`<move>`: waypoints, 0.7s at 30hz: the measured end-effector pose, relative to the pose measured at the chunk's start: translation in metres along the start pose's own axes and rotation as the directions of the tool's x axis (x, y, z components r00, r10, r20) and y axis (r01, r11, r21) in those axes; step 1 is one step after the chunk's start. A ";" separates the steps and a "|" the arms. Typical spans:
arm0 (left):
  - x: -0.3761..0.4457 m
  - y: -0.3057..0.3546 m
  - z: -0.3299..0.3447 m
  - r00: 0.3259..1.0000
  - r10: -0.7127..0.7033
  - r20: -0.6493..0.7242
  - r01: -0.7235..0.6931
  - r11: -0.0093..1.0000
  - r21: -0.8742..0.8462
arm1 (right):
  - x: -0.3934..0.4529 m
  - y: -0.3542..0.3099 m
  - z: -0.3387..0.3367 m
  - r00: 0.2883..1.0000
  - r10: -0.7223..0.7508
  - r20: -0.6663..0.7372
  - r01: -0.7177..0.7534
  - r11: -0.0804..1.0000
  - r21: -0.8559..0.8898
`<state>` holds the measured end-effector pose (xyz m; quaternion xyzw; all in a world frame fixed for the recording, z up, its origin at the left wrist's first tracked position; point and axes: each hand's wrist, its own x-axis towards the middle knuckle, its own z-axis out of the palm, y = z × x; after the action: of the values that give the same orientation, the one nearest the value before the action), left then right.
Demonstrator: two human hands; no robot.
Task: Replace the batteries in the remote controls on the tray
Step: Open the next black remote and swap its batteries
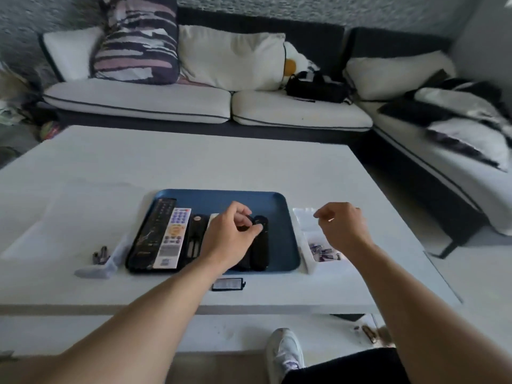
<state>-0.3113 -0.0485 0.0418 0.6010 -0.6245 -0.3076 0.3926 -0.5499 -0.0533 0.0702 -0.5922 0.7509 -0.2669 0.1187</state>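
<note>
A blue tray (221,198) sits mid-table and holds several remote controls. From the left these are a long black remote (153,231), a white remote with coloured buttons (173,239), an open black remote (195,239) and a black remote (260,248). My left hand (230,236) reaches over the tray, its fingers curled around the top of a black remote next to that one. My right hand (345,225) hovers above a white box (304,245) of purple batteries (324,252). Its fingers are curled, with a small pale glint by the thumb. Whether it holds anything is unclear.
A black battery cover (228,284) lies on the white table (194,162) in front of the tray. A few loose batteries (101,254) lie left of the tray beside a pale bag (95,270). A sofa (166,101) runs behind and to the right.
</note>
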 end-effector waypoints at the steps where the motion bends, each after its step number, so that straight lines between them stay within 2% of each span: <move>1: 0.000 0.005 0.010 0.998 0.026 0.053 -0.027 0.999 0.025 | 0.002 0.009 -0.002 1.000 0.015 -0.005 -0.016 0.999 -0.043; 4: -0.001 0.016 0.037 0.978 0.071 0.198 -0.095 0.989 0.114 | 0.011 0.029 0.001 0.998 0.014 0.055 -0.007 0.990 -0.140; 6: -0.001 0.023 0.052 0.957 0.087 0.277 -0.134 0.979 0.156 | 0.017 0.033 0.004 0.986 -0.009 0.165 0.045 0.975 -0.217; 8: 0.000 0.027 0.067 0.935 0.079 0.346 -0.156 0.967 0.201 | 0.019 0.032 0.007 0.964 -0.009 0.267 0.087 0.955 -0.283; 10: 0.002 0.030 0.079 0.913 0.043 0.406 -0.153 0.958 0.242 | 0.019 0.031 0.010 0.950 0.004 0.312 0.095 0.949 -0.301; 12: 0.003 0.032 0.089 0.894 0.009 0.448 -0.150 0.948 0.281 | 0.020 0.033 0.013 0.940 -0.003 0.342 0.118 0.941 -0.316; 16: 0.004 0.036 0.100 0.875 -0.013 0.484 -0.143 0.948 0.285 | 0.018 0.039 0.015 0.886 -0.057 0.459 0.279 0.858 -0.432; 21: 0.007 0.038 0.107 0.859 -0.020 0.512 -0.106 0.971 0.216 | 0.014 0.041 0.019 0.862 -0.130 0.491 0.411 0.746 -0.523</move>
<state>-0.4221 -0.0617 0.0212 0.5263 -0.7516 -0.3702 0.1453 -0.5783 -0.0650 0.0345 -0.7464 0.6550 0.1110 0.0395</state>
